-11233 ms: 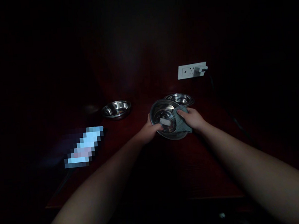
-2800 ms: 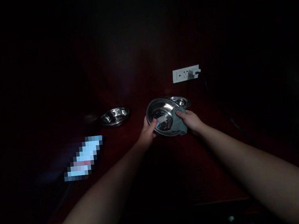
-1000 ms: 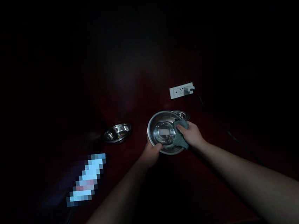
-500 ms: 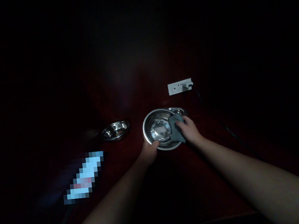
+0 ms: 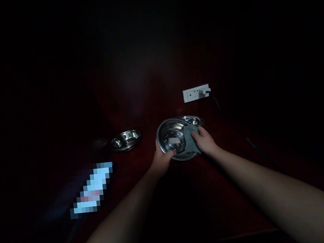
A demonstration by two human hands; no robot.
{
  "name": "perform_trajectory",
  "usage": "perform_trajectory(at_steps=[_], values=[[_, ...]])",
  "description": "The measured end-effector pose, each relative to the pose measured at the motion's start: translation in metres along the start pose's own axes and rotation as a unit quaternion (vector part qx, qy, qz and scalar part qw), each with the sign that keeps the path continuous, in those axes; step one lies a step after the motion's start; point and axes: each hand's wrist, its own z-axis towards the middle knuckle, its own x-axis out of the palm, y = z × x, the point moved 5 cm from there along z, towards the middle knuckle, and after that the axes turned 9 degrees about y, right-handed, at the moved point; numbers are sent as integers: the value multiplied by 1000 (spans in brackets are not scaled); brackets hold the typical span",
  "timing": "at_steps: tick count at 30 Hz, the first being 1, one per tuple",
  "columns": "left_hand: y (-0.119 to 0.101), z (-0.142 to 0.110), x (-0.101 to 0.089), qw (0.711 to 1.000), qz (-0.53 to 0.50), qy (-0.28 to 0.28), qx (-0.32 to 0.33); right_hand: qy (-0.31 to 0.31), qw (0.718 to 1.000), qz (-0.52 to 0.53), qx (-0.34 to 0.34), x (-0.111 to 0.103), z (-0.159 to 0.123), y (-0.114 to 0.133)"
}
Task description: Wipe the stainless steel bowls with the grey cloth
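Note:
A shiny metal bowl (image 5: 168,130) is tilted with its inside facing me. My left hand (image 5: 162,160) grips its lower left rim, the thumb lying over the inner edge. In my right hand (image 5: 205,140) is a grey-green cloth (image 5: 191,139), pressed against the right side of the bowl and draped over its rim. The fingers behind the cloth are hidden. Partly covered by the held bowl, another metal dish (image 5: 198,120) lies behind it.
To the left sits a metal bowl (image 5: 126,141) with something small and coloured inside. Nearer me on that side is a lit, pixelated screen (image 5: 93,189). A white wall socket (image 5: 193,94) with a plug is at the back; a dark cable runs down to the right.
The bowl in my hands has tipped slightly and its inner reflections have shifted. My left thumb reaches a little further over the rim. The cloth stays at the bowl's right side.

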Motion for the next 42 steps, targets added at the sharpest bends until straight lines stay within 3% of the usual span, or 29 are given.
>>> perform_trajectory(at_steps=[17,28,34,42], values=[[-9,1,1,997,-37,59,-18,-18,997,-64,-26,-5,-6,13],[-12,-2,9,993,-31,107,31,-42,995,-79,-43,-10,-7,20],[-11,-7,13,993,-9,100,60,-53,994,-80,-54,-9,-7,21],[-1,-8,16,995,-45,87,17,-34,995,-84,-49,-5,-6,18]])
